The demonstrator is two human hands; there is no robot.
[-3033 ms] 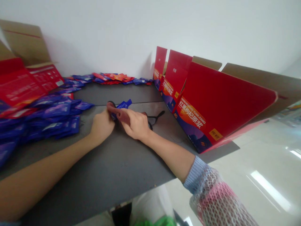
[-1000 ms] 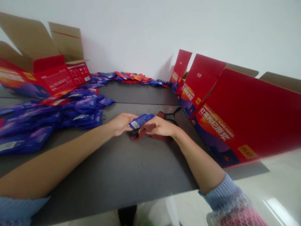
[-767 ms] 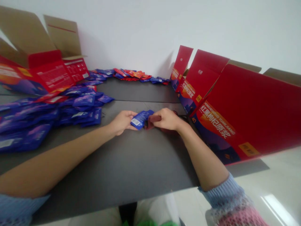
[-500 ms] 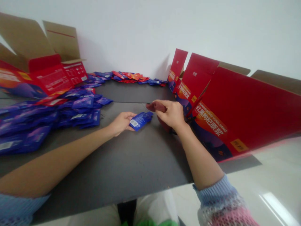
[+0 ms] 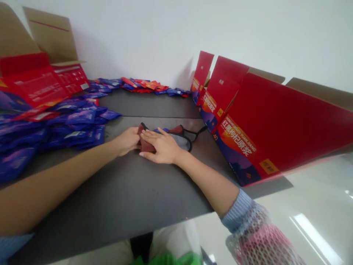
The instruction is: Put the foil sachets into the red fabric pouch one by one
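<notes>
My left hand (image 5: 126, 140) is curled on the grey table (image 5: 124, 195), its fingertips tucked under the edge of a dark red cloth (image 5: 145, 145). It seems to grip a blue packet (image 5: 165, 129), of which only a corner peeks out beyond the cloth. My right hand (image 5: 162, 146) lies flat on top of the cloth with its fingers stretched out, pressing it down. The cloth's black strap (image 5: 190, 135) loops out to the right.
A heap of blue packets (image 5: 74, 125) lies left of my hands. An open red carton (image 5: 41, 81) stands behind it. Red and blue packets (image 5: 143, 84) line the wall. Large red cartons (image 5: 256, 121) lean at the right, near the table's edge.
My right hand has brought the dark red cloth back down over the blue packet and now lies flat on it. The packet, plainly visible before, is nearly covered.
</notes>
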